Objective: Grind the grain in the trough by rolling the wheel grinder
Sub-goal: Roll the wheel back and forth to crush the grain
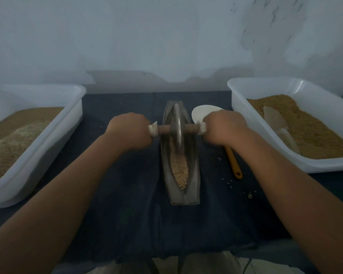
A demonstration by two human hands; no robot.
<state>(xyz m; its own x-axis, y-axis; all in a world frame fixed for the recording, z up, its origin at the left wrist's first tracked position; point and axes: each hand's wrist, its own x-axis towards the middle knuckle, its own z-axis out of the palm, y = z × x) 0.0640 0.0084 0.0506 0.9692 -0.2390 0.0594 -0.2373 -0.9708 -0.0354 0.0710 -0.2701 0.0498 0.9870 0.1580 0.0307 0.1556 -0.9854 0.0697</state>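
Wheel grinder, likely metal disc, upright in boat-shaped trough; left hand, right hand grip wooden axle.

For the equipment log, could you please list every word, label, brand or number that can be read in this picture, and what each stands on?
None: no text can be read anywhere in the head view.
The trough, wheel grinder, left tub, right tub, spoon and wall show no words, labels, brands or numbers. The picture is dim and a little blurred, so very small print could be missed.
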